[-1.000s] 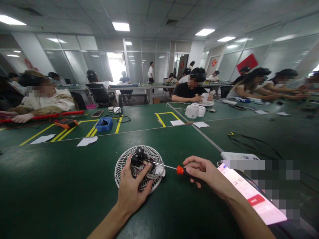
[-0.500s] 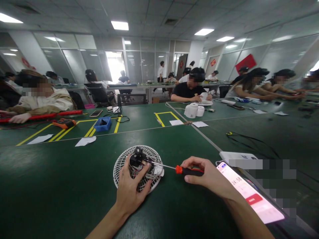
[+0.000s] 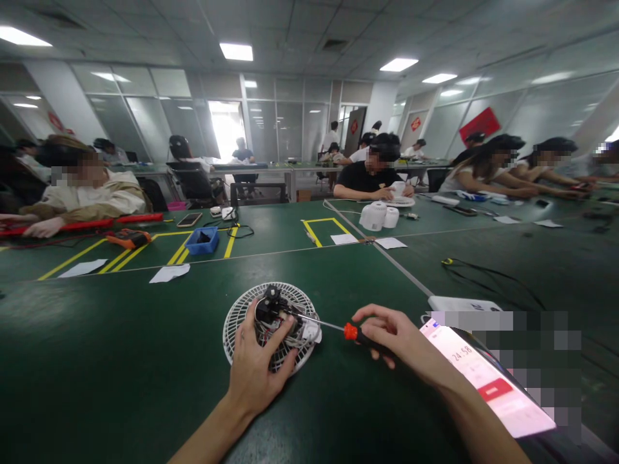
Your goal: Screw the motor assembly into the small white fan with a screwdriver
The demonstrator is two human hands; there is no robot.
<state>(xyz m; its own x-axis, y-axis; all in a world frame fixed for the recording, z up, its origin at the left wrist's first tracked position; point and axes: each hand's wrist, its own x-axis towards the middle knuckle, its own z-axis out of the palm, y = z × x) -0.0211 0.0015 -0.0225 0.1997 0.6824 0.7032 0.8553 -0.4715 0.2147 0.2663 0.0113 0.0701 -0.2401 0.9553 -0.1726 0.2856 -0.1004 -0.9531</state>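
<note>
The right hand (image 3: 394, 335) is holding the screwdriver (image 3: 351, 331) by its handle, that grip curling loosely with some fingers standing off. The left hand (image 3: 256, 361) is bracing the work, its grip spreading half open over the parts, fingertips resting on the black assembly (image 3: 267, 308). Whether the tip is seating in a screw, I am not able to tell; the fingers and wires are crowding it. The shaft is lying at a low slant, so good practice, in my judgement, is keeping it in line with the fastener, pressing inward while turning, and keeping the left index finger clear of the tip.

Condition: the assembly is sitting inside the round white grille (image 3: 232, 325), which is resting on the green bench (image 3: 145, 361) before the person. Pale cable is bunching beside it, and a white piece (image 3: 311, 331) is lying near the grille's right rim.
</note>
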